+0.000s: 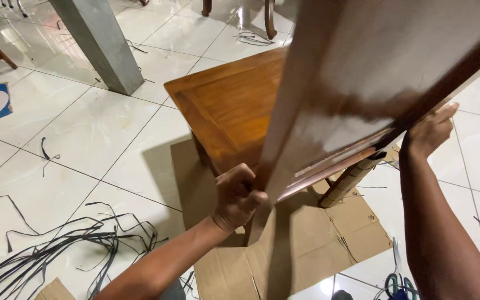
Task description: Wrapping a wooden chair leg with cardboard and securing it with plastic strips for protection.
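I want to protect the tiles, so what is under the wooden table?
A flattened brown cardboard sheet lies on the white tiled floor under the square brown wooden table. The large blurred cardboard panel covers the table's right half.

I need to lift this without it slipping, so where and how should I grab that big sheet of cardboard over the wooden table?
Probably by its two side edges. The cardboard sheet is broad, flat and tilted, so the left hand suits the near lower edge and the right hand the far edge, from opposite sides.

An orange-brown wooden desk (229, 105) is seen; beneath it plain brown cardboard (306, 244) is spread, and beside it black straps (68, 244) on glossy white floor tiles (84, 133).
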